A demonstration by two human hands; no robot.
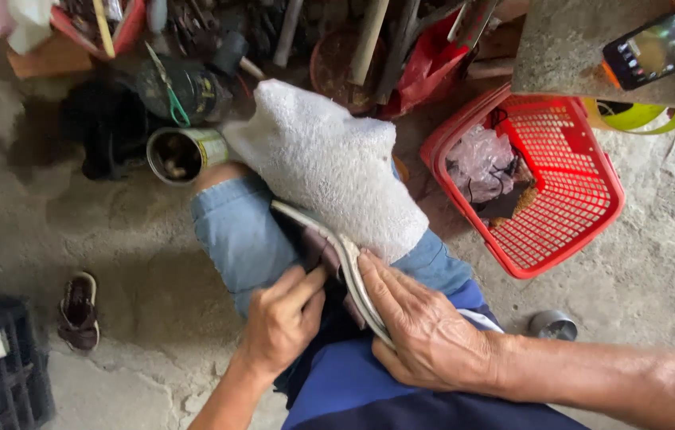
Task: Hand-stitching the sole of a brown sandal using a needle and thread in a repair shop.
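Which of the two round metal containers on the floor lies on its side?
The tin can by the knee, its open mouth facing the camera; the small metal cup stands upright.

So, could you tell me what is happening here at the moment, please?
A person sits over a concrete floor with a shoe, sole turned up, resting on their lap. The right hand presses along the pale sole edge, while the left hand steadies the shoe's dark side. A white towel lies over the knee just beyond the shoe. A red basket and an open tin can are nearby.
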